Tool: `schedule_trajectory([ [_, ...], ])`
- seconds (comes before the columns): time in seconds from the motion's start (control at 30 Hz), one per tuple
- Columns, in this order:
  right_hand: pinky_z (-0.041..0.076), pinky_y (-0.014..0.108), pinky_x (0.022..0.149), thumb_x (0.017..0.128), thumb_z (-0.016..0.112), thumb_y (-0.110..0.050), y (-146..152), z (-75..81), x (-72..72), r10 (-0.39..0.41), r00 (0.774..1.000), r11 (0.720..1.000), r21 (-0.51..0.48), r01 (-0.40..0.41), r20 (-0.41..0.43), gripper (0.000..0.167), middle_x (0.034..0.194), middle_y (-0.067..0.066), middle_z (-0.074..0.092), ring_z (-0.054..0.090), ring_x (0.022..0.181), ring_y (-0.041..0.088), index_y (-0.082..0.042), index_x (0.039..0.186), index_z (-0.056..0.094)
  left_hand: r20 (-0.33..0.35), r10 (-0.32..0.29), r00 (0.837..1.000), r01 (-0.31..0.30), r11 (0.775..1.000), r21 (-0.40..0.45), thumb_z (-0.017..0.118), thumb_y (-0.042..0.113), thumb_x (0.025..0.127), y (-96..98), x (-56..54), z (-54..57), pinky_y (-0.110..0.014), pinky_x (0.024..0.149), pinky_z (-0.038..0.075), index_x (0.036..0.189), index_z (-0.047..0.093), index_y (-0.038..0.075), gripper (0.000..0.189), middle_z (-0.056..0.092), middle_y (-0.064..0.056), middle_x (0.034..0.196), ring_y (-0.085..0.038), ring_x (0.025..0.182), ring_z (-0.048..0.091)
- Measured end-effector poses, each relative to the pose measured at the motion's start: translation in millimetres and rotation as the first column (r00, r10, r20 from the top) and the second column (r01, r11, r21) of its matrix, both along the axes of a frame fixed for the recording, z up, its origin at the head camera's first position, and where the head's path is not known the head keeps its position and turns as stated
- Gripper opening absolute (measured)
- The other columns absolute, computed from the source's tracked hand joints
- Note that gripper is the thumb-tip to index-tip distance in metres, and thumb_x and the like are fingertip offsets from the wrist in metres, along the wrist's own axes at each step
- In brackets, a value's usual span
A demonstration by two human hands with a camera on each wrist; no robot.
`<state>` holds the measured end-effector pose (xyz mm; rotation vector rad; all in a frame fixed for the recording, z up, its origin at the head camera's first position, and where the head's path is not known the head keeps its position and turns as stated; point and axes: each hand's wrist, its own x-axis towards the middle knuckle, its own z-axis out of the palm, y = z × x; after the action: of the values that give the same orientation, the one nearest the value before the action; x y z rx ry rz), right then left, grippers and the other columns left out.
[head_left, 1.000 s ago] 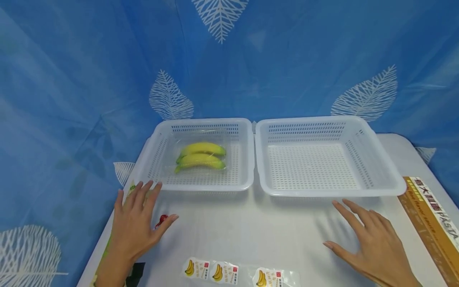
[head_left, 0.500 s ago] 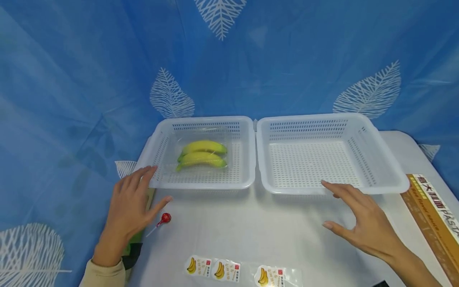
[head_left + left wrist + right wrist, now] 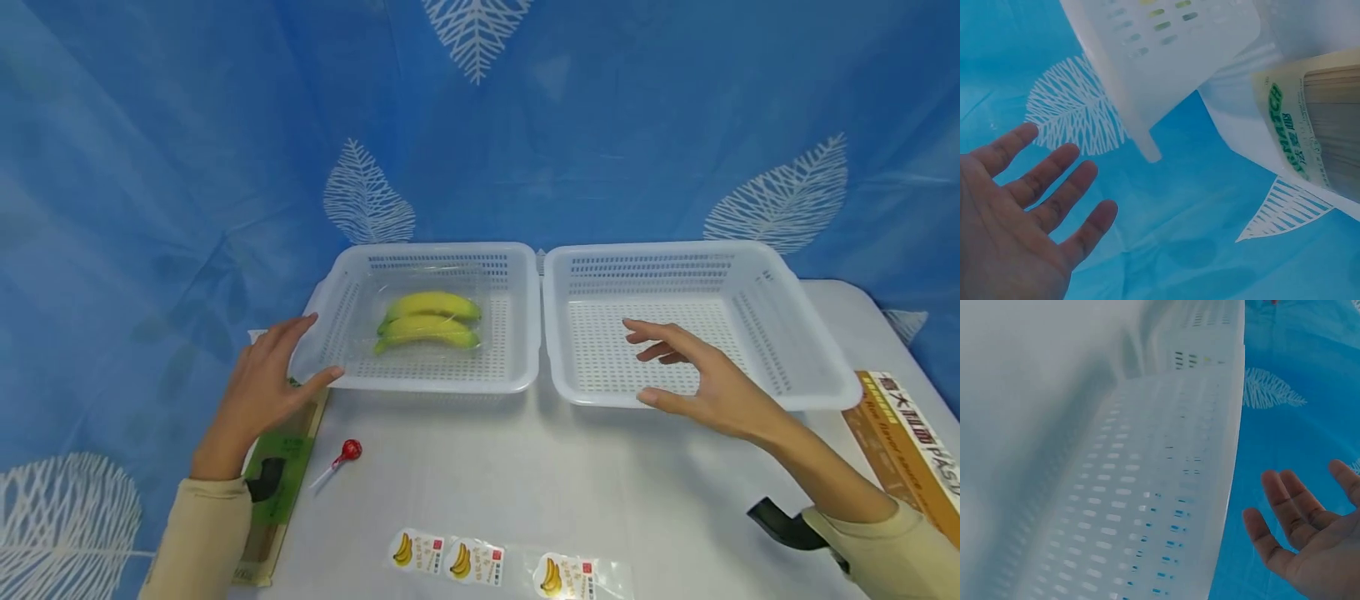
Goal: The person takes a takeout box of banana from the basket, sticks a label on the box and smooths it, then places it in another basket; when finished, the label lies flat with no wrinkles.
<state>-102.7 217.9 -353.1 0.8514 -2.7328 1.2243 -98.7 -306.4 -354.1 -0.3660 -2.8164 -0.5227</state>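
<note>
My left hand (image 3: 258, 383), fingers spread and holding nothing, is beside the left front corner of the left white basket (image 3: 420, 385). In the left wrist view its palm and loosely bent fingers show apart from the basket wall (image 3: 1141, 75). Inside that basket lies a clear plastic box (image 3: 360, 287) with two yellow bananas (image 3: 429, 318). My right hand (image 3: 701, 375) hovers over the front rim of the right white basket (image 3: 810, 325), which has nothing visible in it. Relaxed and holding nothing, its fingers also appear in the right wrist view.
A red lollipop (image 3: 349, 451) lies on the white table. Near the front edge is a clear strip with banana stickers (image 3: 471, 561). A long pack (image 3: 281, 492) of thin brown strands lies under the left forearm. At right lies a brown pasta box (image 3: 892, 442).
Both hands have moved forward toward the baskets, the right one from the table to over its basket's front rim. The lollipop has come into full sight. Nothing has been picked up.
</note>
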Motion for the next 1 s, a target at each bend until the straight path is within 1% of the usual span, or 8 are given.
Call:
schedule_trajectory([
  [0.07,0.043,0.026,0.093,0.081,0.079,-0.011,-3.0,3.1,-7.3,0.009,1.000,1.000,0.009,-0.009,0.017,0.080,0.141,0.004,0.052,0.057,0.110,0.010,-0.022,0.150,0.039,0.051,0.017,0.999,-0.018,1.000,0.009,0.076,0.043,0.082,-1.2,-3.1,-0.8,-0.073,0.094,0.037,0.147,0.040,0.003,0.085,0.045,-0.028,0.142,-0.050,0.120,0.047],
  [0.13,0.044,0.033,0.093,0.083,0.078,-0.013,-6.9,7.1,-13.7,0.019,0.999,1.000,0.014,-0.020,0.041,0.078,0.141,0.006,0.052,0.056,0.112,0.016,-0.022,0.150,0.039,0.121,0.035,0.992,-0.038,0.999,0.022,0.074,0.046,0.084,-2.0,-6.6,-2.4,-0.075,0.095,0.037,0.150,0.035,0.004,0.087,0.039,-0.027,0.146,-0.051,0.123,0.045],
  [0.27,0.043,0.049,0.097,0.086,0.076,-0.019,-17.8,15.4,-26.1,0.064,0.990,0.998,0.004,-0.065,0.123,0.075,0.140,0.009,0.052,0.055,0.117,0.025,-0.023,0.151,0.038,0.271,0.045,0.962,-0.069,0.994,0.080,0.069,0.049,0.088,-4.3,-12.8,-7.5,-0.075,0.098,0.033,0.155,0.024,0.007,0.091,0.024,-0.026,0.154,-0.051,0.132,0.035],
  [0.37,0.041,0.056,0.099,0.087,0.075,-0.022,-26.3,20.2,-35.5,0.113,0.978,0.993,0.000,-0.115,0.175,0.077,0.143,0.011,0.049,0.054,0.120,0.028,-0.024,0.152,0.035,0.319,0.041,0.947,-0.081,0.990,0.114,0.070,0.048,0.087,-6.2,-15.8,-12.9,-0.076,0.099,0.031,0.156,0.020,0.007,0.094,0.017,-0.025,0.157,-0.052,0.136,0.029],
  [0.53,0.042,0.056,0.102,0.086,0.076,-0.024,-39.0,26.6,-49.6,0.160,0.966,0.987,-0.004,-0.163,0.205,0.080,0.145,0.012,0.046,0.054,0.122,0.029,-0.023,0.154,0.032,0.299,0.035,0.954,-0.073,0.991,0.115,0.076,0.044,0.083,-7.5,-17.8,-20.3,-0.078,0.099,0.028,0.155,0.022,0.004,0.098,0.017,-0.028,0.156,-0.055,0.136,0.025],
  [0.67,0.040,0.056,0.104,0.086,0.076,-0.028,-51.8,27.3,-60.7,0.192,0.952,0.980,0.001,-0.198,0.236,0.081,0.149,0.011,0.042,0.051,0.126,0.030,-0.025,0.154,0.031,0.273,0.032,0.961,-0.066,0.991,0.118,0.079,0.041,0.081,-10.0,-19.2,-25.4,-0.076,0.101,0.025,0.153,0.026,0.001,0.098,0.021,-0.029,0.154,-0.053,0.137,0.025],
  [0.83,0.037,0.057,0.107,0.087,0.076,-0.031,-66.8,29.4,-77.2,0.243,0.928,0.966,0.017,-0.259,0.283,0.083,0.153,0.012,0.035,0.045,0.132,0.031,-0.028,0.155,0.028,0.266,0.030,0.964,-0.070,0.987,0.142,0.082,0.039,0.078,-13.3,-20.4,-31.9,-0.075,0.102,0.026,0.152,0.028,0.000,0.099,0.022,-0.026,0.156,-0.051,0.139,0.025],
  [1.0,0.037,0.057,0.107,0.088,0.074,-0.034,-82.1,30.3,-91.7,0.261,0.916,0.960,0.015,-0.279,0.305,0.082,0.150,0.013,0.036,0.043,0.134,0.032,-0.027,0.155,0.028,0.253,0.031,0.967,-0.076,0.982,0.170,0.083,0.037,0.077,-14.4,-22.3,-38.0,-0.074,0.102,0.026,0.151,0.031,0.002,0.097,0.024,-0.023,0.156,-0.049,0.140,0.025],
])
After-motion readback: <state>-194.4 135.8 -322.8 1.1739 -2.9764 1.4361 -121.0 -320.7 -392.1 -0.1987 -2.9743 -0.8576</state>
